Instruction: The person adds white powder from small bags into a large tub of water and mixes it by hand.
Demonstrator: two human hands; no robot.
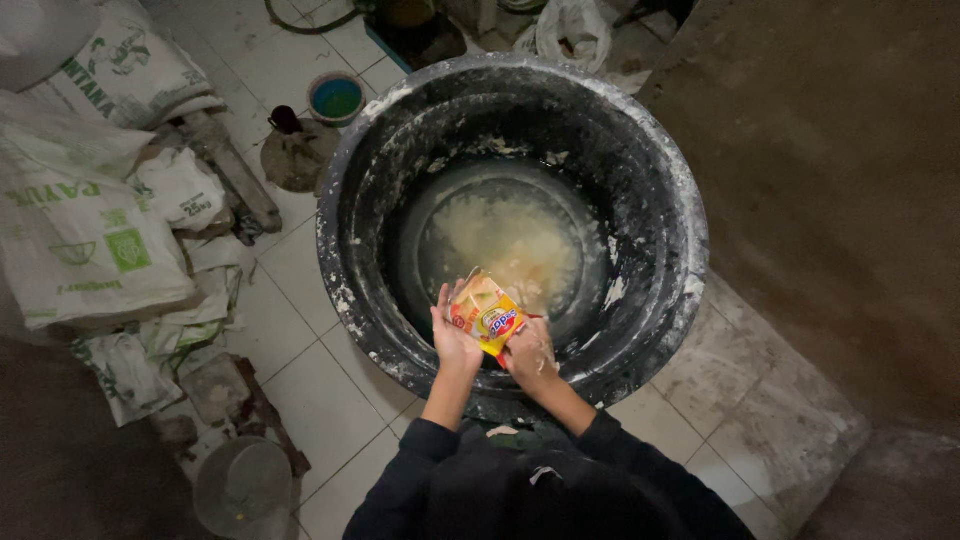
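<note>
Head view shows both hands, left hand [455, 335] and right hand [530, 352], gripping a small yellow packet [487, 315] over the near rim of the big black tub [345, 210]; best tilted steadily above the pale mixture [510, 240], clear of the wall.

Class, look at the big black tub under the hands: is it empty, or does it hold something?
Not empty. The black tub holds a pale, yellowish, wet-looking mass at its bottom, well below the rim.
</note>
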